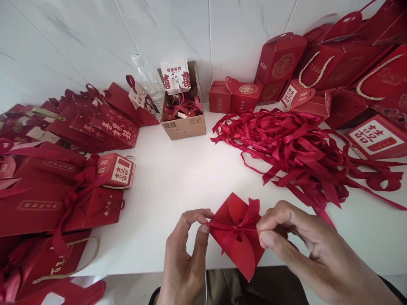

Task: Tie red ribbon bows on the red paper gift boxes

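Observation:
A small red gift box (pixel 249 264) with curved top flaps sits at the table's front edge, turned cornerwise. Dark red ribbon (pixel 249 214) crosses its top and is knotted in the middle, with loops or ends out to both sides. My left hand (pixel 187 245) pinches the ribbon at the box's left side between thumb and forefinger. At the right side, my right hand (pixel 295 237) is closed in a pinch on the ribbon; its fingertips cover the part held.
A heap of red ribbons (pixel 286 148) lies right of centre. A cardboard box (pixel 186 129) with tags stands at the back beside a clear bottle (pixel 148 80). Finished-looking red boxes (pixel 63 169) crowd the left; more red boxes (pixel 280 59) are stacked at the back right.

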Tool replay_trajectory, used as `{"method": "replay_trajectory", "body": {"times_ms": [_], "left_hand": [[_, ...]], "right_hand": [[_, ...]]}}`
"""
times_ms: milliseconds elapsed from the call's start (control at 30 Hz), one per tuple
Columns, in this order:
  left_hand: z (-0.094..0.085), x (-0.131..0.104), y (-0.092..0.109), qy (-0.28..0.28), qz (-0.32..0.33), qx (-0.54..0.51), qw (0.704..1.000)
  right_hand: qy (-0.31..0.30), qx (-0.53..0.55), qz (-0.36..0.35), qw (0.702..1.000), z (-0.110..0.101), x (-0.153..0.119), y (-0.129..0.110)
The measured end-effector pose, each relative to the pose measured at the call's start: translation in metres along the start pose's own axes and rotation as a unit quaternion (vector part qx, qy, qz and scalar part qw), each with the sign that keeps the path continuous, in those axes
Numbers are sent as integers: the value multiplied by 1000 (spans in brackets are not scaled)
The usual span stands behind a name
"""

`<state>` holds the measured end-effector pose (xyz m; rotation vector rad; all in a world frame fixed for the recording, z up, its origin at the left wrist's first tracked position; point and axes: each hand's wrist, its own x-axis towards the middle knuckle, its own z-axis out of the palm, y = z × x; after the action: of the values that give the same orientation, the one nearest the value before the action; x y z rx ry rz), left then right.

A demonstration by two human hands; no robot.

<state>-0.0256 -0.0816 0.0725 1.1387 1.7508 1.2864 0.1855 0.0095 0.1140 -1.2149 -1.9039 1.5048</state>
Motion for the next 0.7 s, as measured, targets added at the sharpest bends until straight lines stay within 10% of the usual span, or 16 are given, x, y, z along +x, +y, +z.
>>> {"method": "replay_trajectory", "body": {"times_ms": [333,700], "left_hand": [[0,1,1,24,-46,27,998],[6,3,7,-69,216,116,967]], "right_hand": [[13,-76,14,997,-3,1,7],[110,-91,58,988,-7,13,15]]}}
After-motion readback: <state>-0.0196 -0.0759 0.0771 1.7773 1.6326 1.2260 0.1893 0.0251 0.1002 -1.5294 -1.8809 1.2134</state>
